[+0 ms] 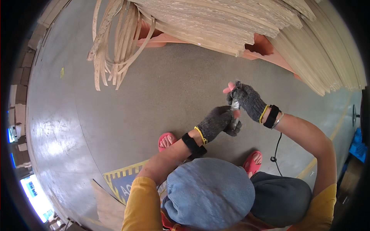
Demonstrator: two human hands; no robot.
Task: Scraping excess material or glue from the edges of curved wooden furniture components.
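Observation:
Both hands wear dark grey knitted gloves with yellow cuffs and bare fingertips showing. My left hand [217, 122] is closed around the lower part of a slim, shiny silvery object [235, 104]; its exact kind cannot be made out. Just above and to the right, my right hand [249, 101] is closed at the upper end of the same object, with fingertips poking out to the left. The gloves hide much of it. Black bands circle both wrists, and a metal bracelet sits at the right one. The hands are held together over the grey floor, in front of my bent knees [210, 192].
A tall stack of brown cardboard sheets [216, 27] rests on an orange pallet [169, 38] ahead. Loose cardboard strips [115, 50] hang off its left side. A bordered floor sign [119, 181] and flat cardboard [106, 206] lie lower left. A black cable [276, 154] dangles near my right forearm.

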